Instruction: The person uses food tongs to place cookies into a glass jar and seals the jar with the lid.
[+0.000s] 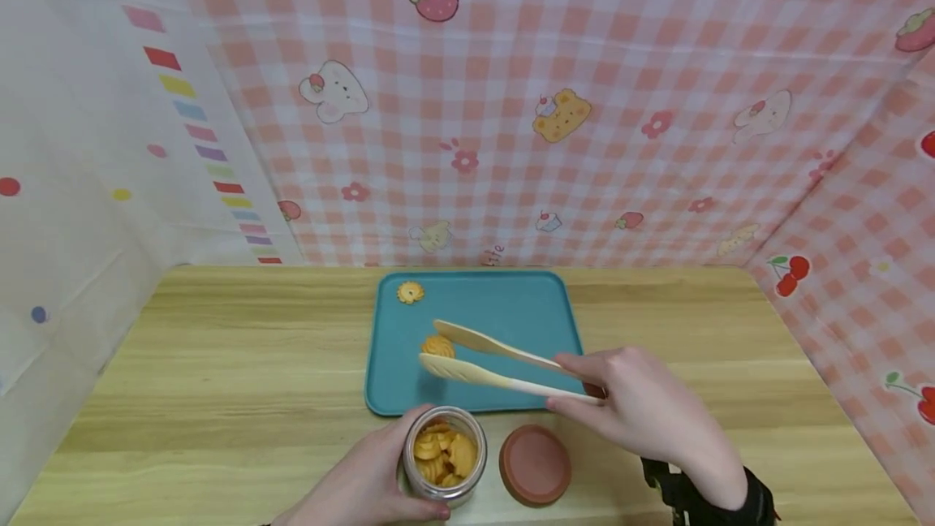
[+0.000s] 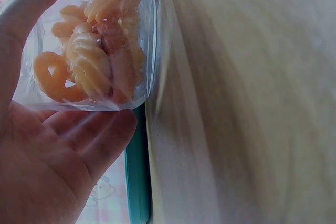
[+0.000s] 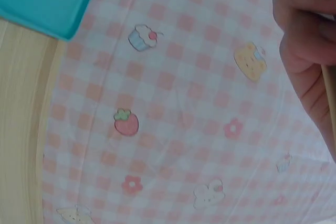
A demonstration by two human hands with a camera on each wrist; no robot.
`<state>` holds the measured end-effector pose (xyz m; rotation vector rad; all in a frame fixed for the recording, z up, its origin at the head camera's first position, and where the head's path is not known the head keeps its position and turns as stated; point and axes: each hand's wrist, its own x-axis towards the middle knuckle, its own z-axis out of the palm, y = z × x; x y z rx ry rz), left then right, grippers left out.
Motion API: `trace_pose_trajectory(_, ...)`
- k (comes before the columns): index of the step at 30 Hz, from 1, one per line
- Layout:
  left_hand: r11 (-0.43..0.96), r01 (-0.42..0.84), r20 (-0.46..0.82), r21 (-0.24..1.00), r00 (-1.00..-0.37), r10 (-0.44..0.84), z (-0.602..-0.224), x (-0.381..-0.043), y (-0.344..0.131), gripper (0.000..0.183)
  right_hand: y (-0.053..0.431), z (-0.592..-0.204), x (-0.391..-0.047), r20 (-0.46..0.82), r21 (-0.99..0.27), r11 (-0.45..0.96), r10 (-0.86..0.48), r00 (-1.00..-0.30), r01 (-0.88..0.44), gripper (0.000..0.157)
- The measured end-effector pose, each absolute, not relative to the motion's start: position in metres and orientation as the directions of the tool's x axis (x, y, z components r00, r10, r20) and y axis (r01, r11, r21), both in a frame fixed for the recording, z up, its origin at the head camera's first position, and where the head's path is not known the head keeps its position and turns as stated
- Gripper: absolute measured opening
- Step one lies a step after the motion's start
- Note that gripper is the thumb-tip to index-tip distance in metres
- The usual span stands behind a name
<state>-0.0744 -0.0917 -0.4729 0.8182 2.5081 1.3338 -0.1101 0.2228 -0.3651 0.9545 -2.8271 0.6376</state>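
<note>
In the head view my right hand (image 1: 635,400) holds wooden tongs (image 1: 497,380), gripping both arms between thumb and fingers. A round swirled cookie (image 1: 438,347) shows between the tong tips, above the blue tray (image 1: 504,307); a shadow falls on the tray below. My left hand (image 1: 365,473) is wrapped around a clear open jar (image 1: 478,449) of yellow cookies (image 1: 442,457). The left wrist view shows the jar wall (image 2: 149,40) with piped cookies (image 2: 86,61) inside, thumb and fingers about it. Only part of the right hand (image 3: 310,40) appears in the right wrist view.
Another flower-shaped cookie (image 1: 411,292) lies at the tray's far left corner. A round brown lid (image 1: 536,465) rests on the wooden table (image 1: 241,380), just right of the jar. Behind the table hangs a pink checked cloth (image 1: 467,104).
</note>
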Motion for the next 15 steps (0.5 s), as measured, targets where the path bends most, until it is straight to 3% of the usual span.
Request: trace_pose_trajectory(15, 0.447, 0.388, 0.091, 0.806, -0.828, 0.554, -0.473, -0.075, -0.093, 0.088, 0.246, -0.353, -0.091, 0.27, -0.344, 0.67, -0.601, -0.752, -0.658, 0.033)
